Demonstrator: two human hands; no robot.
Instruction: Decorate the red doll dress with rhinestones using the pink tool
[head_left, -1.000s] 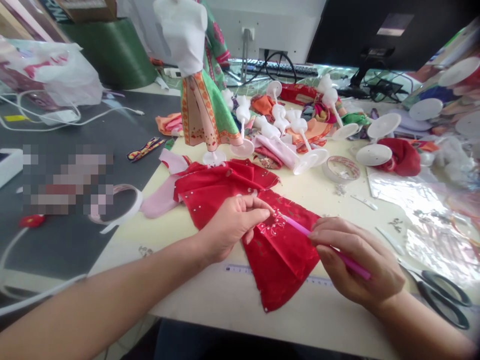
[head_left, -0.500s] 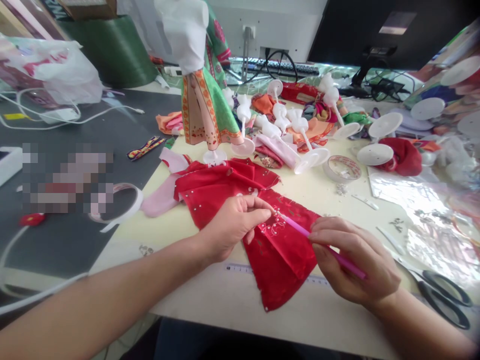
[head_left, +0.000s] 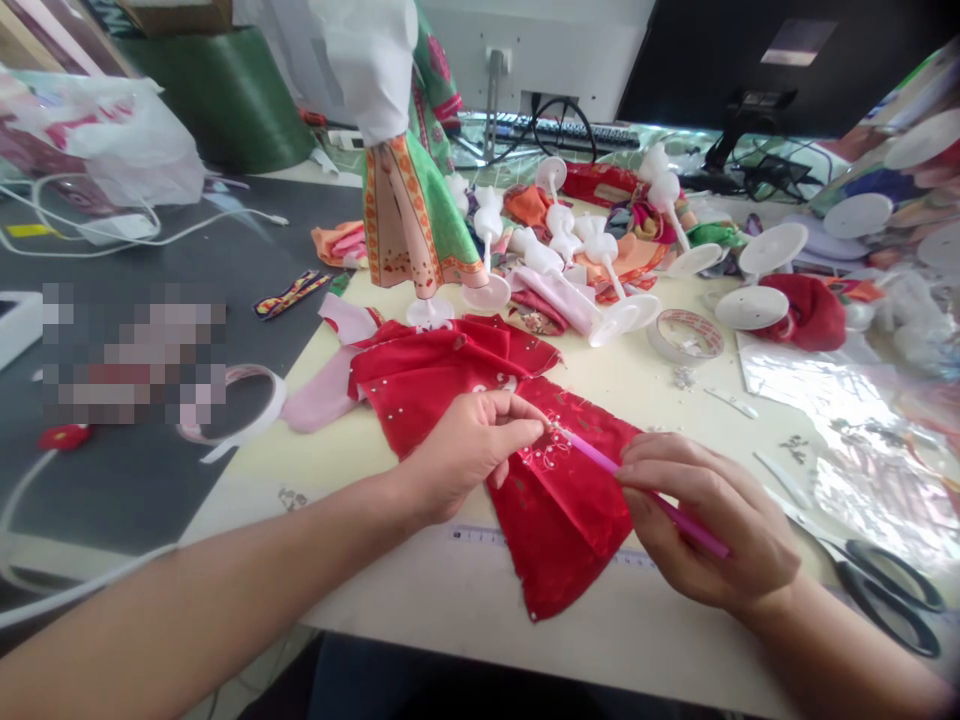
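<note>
A red fabric piece (head_left: 566, 545) with white beaded decoration lies on the pale work surface, joined or next to more red cloth (head_left: 420, 370). My left hand (head_left: 469, 450) rests over it, thumb and forefinger pinched on something too small to make out. In my right hand (head_left: 701, 515) is a slim pink pen-like tool (head_left: 694, 527), held like a pencil. Its tip meets the decoration right beside my left fingertips. Part of a ruler (head_left: 480, 536) shows from under the fabric.
Black-handled scissors (head_left: 889, 595) lie at the right. A dressed white mannequin (head_left: 412, 215) stands behind the fabric, beside several small white mannequins. Tape rolls (head_left: 686, 335) sit left and right. Small beads (head_left: 684, 378) and clear plastic bags (head_left: 885, 490) are on the right.
</note>
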